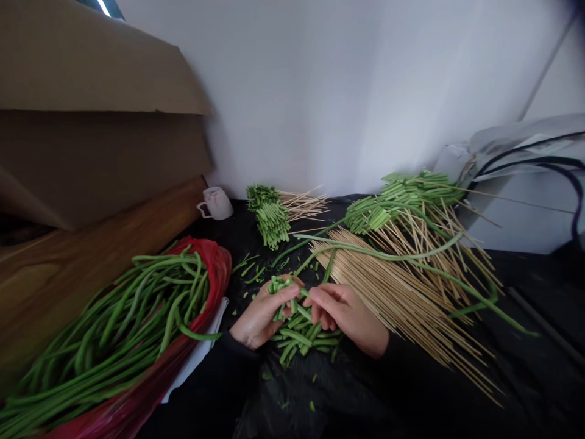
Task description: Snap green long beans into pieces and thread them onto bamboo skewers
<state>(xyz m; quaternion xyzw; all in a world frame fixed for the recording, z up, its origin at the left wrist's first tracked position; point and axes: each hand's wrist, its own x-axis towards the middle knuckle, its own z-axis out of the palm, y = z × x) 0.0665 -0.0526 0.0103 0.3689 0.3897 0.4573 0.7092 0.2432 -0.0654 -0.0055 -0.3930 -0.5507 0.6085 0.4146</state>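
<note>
My left hand (264, 312) is closed around a small bunch of cut long bean pieces (280, 284). Thumb and index finger of my right hand (350, 314) pinch the end of a green bean piece (303, 292) that meets the left thumb. Below both hands lies a loose pile of cut long bean pieces (301, 337) on black plastic sheeting (292, 402). Whole long beans (411, 256) trail from behind the hands out to the right, across a spread of thin wooden skewers (388, 286).
On the left, a red plastic bag (222, 262) holds many whole long beans (119, 317). Skewered bean bundles lie at the back centre (272, 222) and back right (411, 195). A white mug (217, 203) stands near the wall, beside a cardboard box (100, 158).
</note>
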